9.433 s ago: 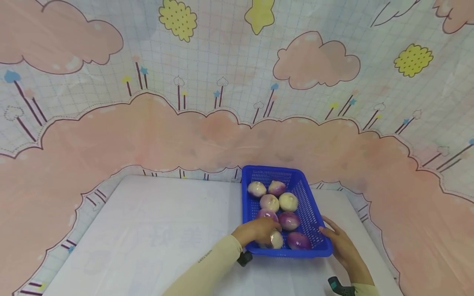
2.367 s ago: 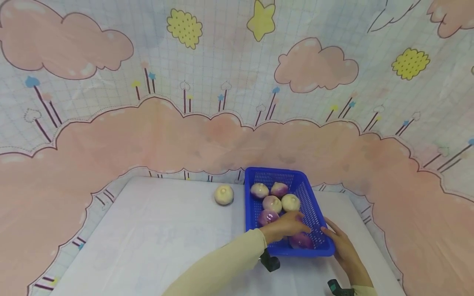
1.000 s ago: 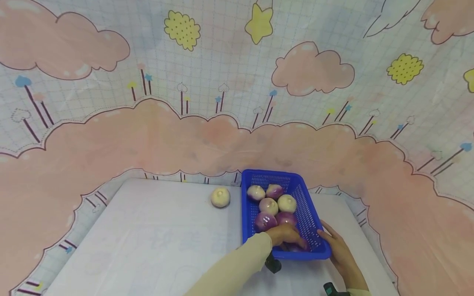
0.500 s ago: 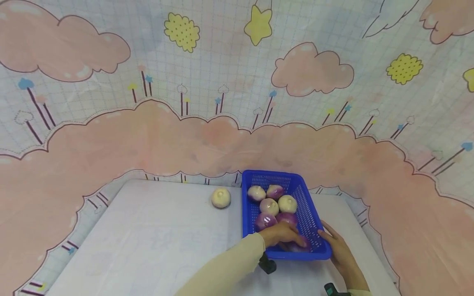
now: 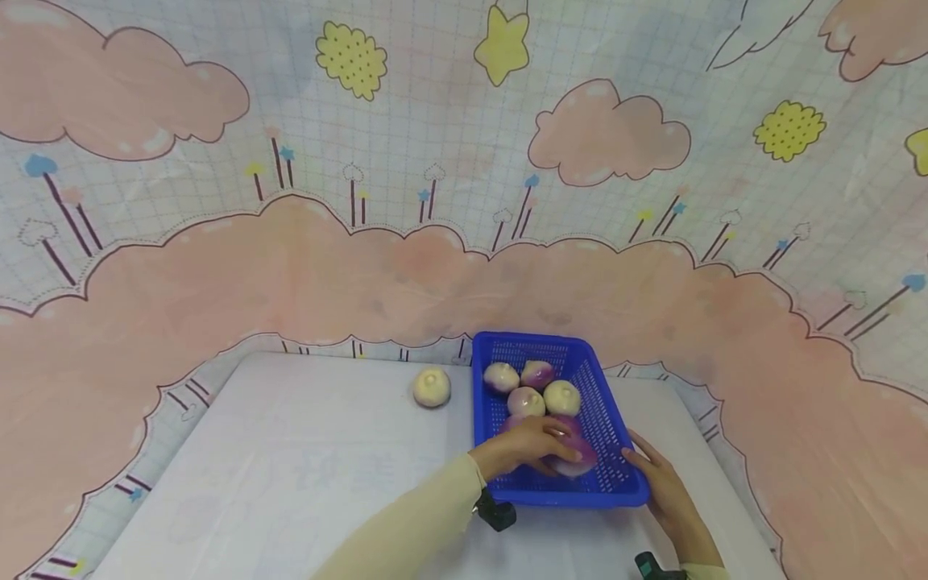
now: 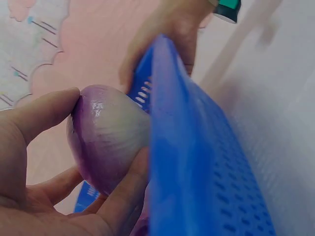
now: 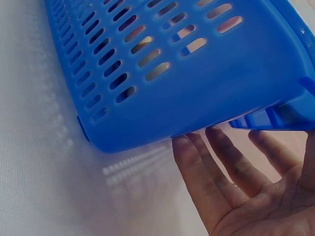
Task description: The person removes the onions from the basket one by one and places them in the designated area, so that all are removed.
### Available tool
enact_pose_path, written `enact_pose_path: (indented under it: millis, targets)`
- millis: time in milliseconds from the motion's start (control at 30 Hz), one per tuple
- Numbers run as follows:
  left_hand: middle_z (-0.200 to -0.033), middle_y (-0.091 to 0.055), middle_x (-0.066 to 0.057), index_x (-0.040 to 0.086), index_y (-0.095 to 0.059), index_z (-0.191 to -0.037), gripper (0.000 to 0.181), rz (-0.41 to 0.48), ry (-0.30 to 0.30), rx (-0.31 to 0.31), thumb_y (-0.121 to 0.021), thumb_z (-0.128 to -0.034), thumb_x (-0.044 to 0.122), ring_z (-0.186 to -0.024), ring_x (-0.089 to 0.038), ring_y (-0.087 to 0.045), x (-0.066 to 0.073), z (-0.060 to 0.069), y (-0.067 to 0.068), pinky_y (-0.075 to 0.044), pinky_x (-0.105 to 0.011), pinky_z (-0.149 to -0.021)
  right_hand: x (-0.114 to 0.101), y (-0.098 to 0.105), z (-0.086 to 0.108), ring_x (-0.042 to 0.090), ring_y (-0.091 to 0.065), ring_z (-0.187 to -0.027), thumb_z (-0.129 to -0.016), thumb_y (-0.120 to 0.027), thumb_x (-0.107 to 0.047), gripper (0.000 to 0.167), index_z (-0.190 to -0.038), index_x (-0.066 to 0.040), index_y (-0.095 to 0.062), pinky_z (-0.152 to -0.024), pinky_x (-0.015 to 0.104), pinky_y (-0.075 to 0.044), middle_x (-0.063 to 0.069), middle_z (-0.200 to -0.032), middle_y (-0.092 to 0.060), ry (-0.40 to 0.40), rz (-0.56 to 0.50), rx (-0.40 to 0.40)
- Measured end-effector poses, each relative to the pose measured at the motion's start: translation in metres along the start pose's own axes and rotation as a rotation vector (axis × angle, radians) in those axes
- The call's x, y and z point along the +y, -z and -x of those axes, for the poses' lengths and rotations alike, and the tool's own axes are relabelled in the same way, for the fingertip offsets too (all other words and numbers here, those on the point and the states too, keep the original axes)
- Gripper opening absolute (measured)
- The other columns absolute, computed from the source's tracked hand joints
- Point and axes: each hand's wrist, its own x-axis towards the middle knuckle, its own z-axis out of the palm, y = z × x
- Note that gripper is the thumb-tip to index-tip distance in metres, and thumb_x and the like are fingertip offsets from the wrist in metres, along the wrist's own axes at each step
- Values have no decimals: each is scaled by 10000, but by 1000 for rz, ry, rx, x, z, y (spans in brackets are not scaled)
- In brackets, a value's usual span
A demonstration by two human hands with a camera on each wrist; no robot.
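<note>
In the head view a blue slotted plastic basket (image 5: 616, 419) stands at the right of the table, with several glossy onions (image 5: 561, 398) inside. My left hand (image 5: 524, 445) is over its front half, pinching a purple-and-white onion (image 5: 578, 461) between thumb and fingers. The left wrist view shows that onion (image 6: 106, 132) close up beside the basket's rim (image 6: 170, 132). At the basket's front right corner my right hand (image 5: 673, 495) grips the edge, fingers along the outer wall. A pale onion (image 5: 431, 387) sits on the table left of the basket.
The white-covered table (image 5: 312, 459) extends left of the basket. Behind it hangs a cloth (image 5: 406, 282) printed with clouds and stars. Dark wrist devices (image 5: 496, 511) are worn near both hands.
The pale onion moved from the basket onto the table. Over the last half second my left hand has raised the purple-and-white onion from the basket's front, shifting leftward. The right hand stays put.
</note>
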Motion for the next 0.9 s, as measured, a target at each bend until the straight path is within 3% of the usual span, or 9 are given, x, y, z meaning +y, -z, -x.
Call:
enact_pose_path:
  millis: [400, 700, 900]
  targets:
    - [-1170, -589, -90, 74, -579, -1304, 526, -30, -99, 6, -788, -832, 178, -905, -195, -675, 12, 26, 22, -616, -408, -775, -1, 0, 0, 248, -552, -1263, -989, -529, -451, 703, -1575, -222, -216, -1014, 391, -522, 224, -1573, -320, -8, -11, -1]
    - [-1287, -565, -88, 115, -574, -1305, 511, -1, -172, 17, -778, -842, 186, -971, -203, -667, 23, 45, 36, -615, -377, -788, -1, 0, 0, 287, -524, -1302, -986, -533, -456, 710, -1576, -229, -210, -1025, 412, -515, 217, -1583, -302, -20, -13, -3]
    - [-1270, -592, -108, 155, -590, -1290, 488, 2, -212, 42, -779, -840, 185, -1038, -210, -660, 26, 59, 50, -608, -356, -815, -1, 0, 1, 241, -564, -1244, -996, -523, -431, 695, -1577, -220, -206, -978, 375, -544, 229, -1576, -307, -13, -21, -7]
